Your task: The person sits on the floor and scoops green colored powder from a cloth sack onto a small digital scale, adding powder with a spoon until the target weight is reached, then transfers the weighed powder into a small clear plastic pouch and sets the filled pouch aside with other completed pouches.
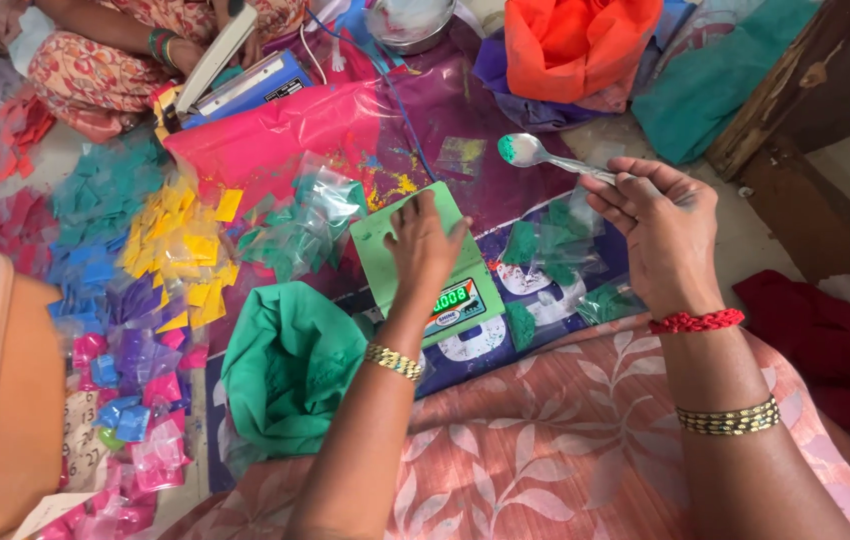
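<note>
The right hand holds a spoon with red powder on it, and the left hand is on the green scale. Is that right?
Not quite. The head view shows the powder on the spoon is green, not red. The rest holds: the right hand holds the spoon, and the left hand rests on the green scale.

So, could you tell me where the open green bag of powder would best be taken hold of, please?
Probably at the rolled-down rim of the green bag, on its near right edge. The mouth stands open and faces up, so coming from above and pinching the folded rim should keep the powder inside. The left hand rests on the green scale just beside it; the right hand holds a spoon.
</note>
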